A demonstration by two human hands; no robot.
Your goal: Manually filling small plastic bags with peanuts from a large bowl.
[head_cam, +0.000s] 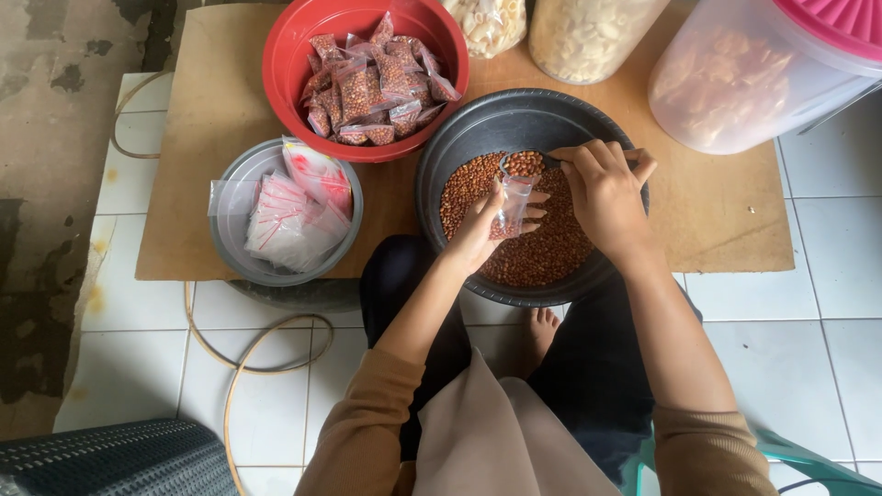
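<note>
Head camera, looking straight down: at centre frame a seated person's left hand [482, 230] pinches a small clear plastic bag [511, 208] by its mouth, holding it upright and open over a black basin [441, 152] of reddish-brown peanuts [542, 253]. The right hand [602, 193] is closed around the handle of a metal spoon [522, 163], whose heaped bowl sits just above the bag's opening. The bag already shows nuts in its lower part, so the filling step appears to be under way, with the spoonful poised at the mouth rather than tipped in. The pour looks to call for a steady tilt of the spoon while the left fingers keep the thin film spread, since a sagging mouth could send nuts back into the basin.

Left of the basin, a grey bowl [225, 248] holds a loose stack of empty zip bags [292, 216] with red sealing strips. Above it, at upper centre, a red bowl [280, 55] is piled with filled packets [372, 83] of the same nuts. All three vessels rest on a brown board [717, 211] laid over a white tiled floor [790, 358]. Along the top edge stand clear jars [588, 37] of pale snacks, and a large tub with a pink lid [836, 23] lies at upper right. A thin hoop [241, 367] lies on the tiles at lower left.
</note>
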